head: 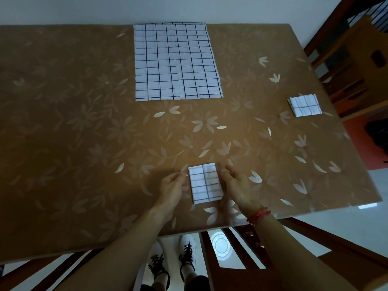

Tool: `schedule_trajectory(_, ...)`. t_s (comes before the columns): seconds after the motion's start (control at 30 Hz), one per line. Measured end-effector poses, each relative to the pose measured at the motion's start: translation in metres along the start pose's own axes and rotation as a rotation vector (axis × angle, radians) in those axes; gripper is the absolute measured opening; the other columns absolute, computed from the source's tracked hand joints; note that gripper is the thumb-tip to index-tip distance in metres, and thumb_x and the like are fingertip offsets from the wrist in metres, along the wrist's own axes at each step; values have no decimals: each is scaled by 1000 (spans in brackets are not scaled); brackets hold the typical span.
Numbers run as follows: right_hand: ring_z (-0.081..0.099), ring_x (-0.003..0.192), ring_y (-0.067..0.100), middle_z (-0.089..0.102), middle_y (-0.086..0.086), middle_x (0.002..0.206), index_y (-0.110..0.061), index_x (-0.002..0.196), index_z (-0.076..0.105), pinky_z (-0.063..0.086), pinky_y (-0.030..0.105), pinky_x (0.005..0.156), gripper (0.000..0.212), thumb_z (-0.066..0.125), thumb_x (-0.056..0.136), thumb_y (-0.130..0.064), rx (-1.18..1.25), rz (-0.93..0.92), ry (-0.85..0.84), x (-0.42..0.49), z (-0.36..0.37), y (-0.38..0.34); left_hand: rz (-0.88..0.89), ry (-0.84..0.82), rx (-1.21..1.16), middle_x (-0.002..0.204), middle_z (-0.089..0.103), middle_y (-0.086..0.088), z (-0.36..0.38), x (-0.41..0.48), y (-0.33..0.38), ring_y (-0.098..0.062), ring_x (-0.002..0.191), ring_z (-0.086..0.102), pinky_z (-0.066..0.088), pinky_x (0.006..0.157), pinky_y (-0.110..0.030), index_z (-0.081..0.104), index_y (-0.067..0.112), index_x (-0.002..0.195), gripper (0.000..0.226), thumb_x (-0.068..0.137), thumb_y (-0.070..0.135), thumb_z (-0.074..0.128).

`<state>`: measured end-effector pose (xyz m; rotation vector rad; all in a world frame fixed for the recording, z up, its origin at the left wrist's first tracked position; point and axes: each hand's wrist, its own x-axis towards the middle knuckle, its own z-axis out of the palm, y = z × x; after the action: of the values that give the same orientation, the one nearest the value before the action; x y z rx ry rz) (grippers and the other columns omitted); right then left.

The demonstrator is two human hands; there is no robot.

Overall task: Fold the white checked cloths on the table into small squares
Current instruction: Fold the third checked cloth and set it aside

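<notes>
Presently, a folded checked cloth lies as a compact white rectangle with dark grid lines near the front edge of the table. It sits between the left hand and right hand; both hands are spread loosely, just beside it, gripping nothing. A large unfolded cloth lies far back.

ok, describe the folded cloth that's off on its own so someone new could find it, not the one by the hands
Start from the brown floral table and go to its right edge, next to the wooden chair. The folded checked cloth lies there alone, a small white square. Unlike the spread-out cloth at the far edge it is folded small, and unlike the other folded cloth it has no hands beside it.
</notes>
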<state>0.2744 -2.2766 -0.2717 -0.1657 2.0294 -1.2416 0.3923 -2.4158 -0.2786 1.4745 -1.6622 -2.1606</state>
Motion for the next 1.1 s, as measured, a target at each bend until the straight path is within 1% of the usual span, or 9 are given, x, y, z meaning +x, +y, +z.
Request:
schedule_trajectory(0.07, 57, 103, 6, 59, -25, 98, -42, 105, 56, 42, 17, 80, 18, 47, 101, -27, -54, -36, 0, -2, 0, -7, 40, 20, 76, 101, 64, 3, -7, 0, 7, -1, 78, 63, 44, 52, -8, 63, 15, 114, 23, 100, 23, 48)
schedule_trajectory(0.17, 48, 107, 4, 51, -18, 109, -25, 138, 44, 37, 21, 89, 36, 45, 102, -29, -206, -136, -16, -6, 3, -25, 156, 49, 324, 109, 60, 7, -21, -4, 22, 1, 81, 55, 38, 54, -6, 58, 19, 124, 28, 99, 26, 48)
schedule_trajectory(0.27, 48, 98, 6, 49, -10, 103, -9, 134, 47, 38, 23, 86, 38, 45, 102, -29, -376, -222, -11, -5, 9, -43, 229, 40, 423, 114, 57, 14, -37, -7, 35, 5, 80, 54, 40, 49, -4, 53, 26, 130, 31, 99, 30, 48)
schedule_trajectory(0.33, 53, 95, 7, 54, -10, 105, -15, 131, 50, 44, 26, 88, 37, 45, 101, -35, -445, -267, -4, -4, 14, -54, 316, 59, 538, 116, 52, 17, -50, -7, 43, 6, 88, 55, 44, 65, -4, 51, 23, 133, 36, 98, 30, 50)
schedule_trajectory(0.4, 58, 104, 14, 59, -3, 121, -22, 134, 46, 49, 38, 94, 45, 41, 98, -49, -539, -309, 9, -1, 19, -62, 430, 80, 694, 132, 46, 12, -66, -2, 48, -6, 116, 51, 43, 96, -23, 49, 17, 136, 42, 96, 33, 52)
schedule_trajectory(0.5, 47, 126, 23, 51, 4, 139, -23, 145, 35, 39, 44, 105, 55, 39, 98, -51, -673, -344, 34, 1, 26, -77, 521, 128, 888, 147, 37, 0, -87, 1, 59, -18, 136, 32, 30, 112, -39, 46, 17, 138, 51, 95, 42, 49)
schedule_trajectory(0.63, 47, 125, 23, 48, 3, 142, -22, 145, 36, 36, 31, 99, 53, 43, 98, -46, -800, -473, 64, 3, 36, -104, 624, 206, 1076, 150, 31, 2, -108, -4, 85, -19, 138, 25, 27, 112, -37, 42, 22, 140, 65, 87, 59, 34)
schedule_trajectory(0.8, 44, 127, 23, 43, 0, 143, -25, 145, 35, 41, 42, 102, 57, 41, 96, -52, -925, -521, 128, 16, 50, -130, 734, 279, 1157, 151, 29, 1, -126, -2, 113, -21, 137, 26, 30, 109, -38, 30, 30, 146, 64, 88, 56, 39)
schedule_trajectory(1.1, 43, 127, 24, 42, 1, 142, -27, 143, 33, 37, 42, 103, 52, 42, 97, -49, -1022, -536, 129, 55, 62, -156, 661, 278, 1240, 153, 24, -4, -137, 38, 132, -23, 140, 22, 30, 108, -36, 36, 25, 143, 60, 91, 56, 37)
